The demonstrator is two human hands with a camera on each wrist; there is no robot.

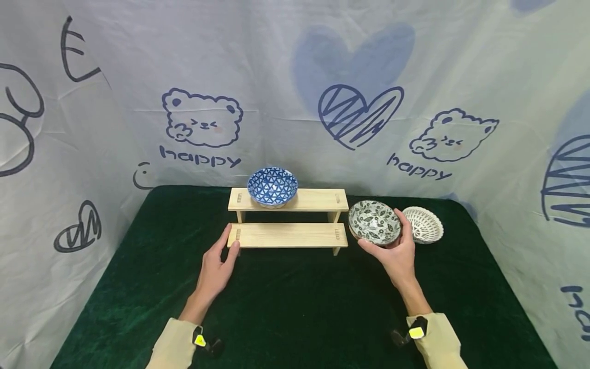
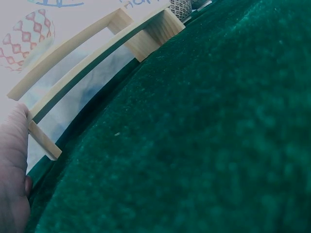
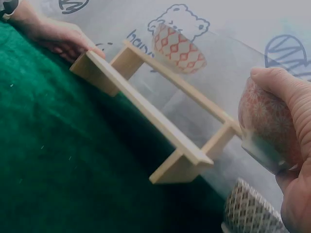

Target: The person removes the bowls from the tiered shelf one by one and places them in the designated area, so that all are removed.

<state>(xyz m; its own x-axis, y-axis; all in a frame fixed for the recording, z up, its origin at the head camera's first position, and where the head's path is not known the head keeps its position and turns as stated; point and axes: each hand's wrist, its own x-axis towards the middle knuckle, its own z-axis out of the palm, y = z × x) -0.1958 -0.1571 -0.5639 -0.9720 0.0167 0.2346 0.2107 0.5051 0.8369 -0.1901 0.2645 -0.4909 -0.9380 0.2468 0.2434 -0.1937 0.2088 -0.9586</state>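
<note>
My right hand (image 1: 400,256) grips a small bowl (image 1: 374,221) by its rim and side, right of a two-step wooden stand (image 1: 288,236). Dark leaf patterns cover the bowl's inside; its outer wall (image 3: 266,124) looks reddish with flowers in the right wrist view. At the stand's other end, my left hand (image 1: 215,269) holds the left end of the lower step between thumb and forefinger; its other fingers are largely hidden. A blue-and-white bowl (image 1: 272,186) sits on the upper step, left of its middle. Red diamonds mark that bowl's outside (image 3: 179,48).
Behind and right of my right hand, a whitish bowl (image 1: 423,225) with a woven-looking pattern rests on the dark green cloth (image 1: 295,307). White fabric (image 1: 276,61) with blue drawings hangs behind and at both sides of the table.
</note>
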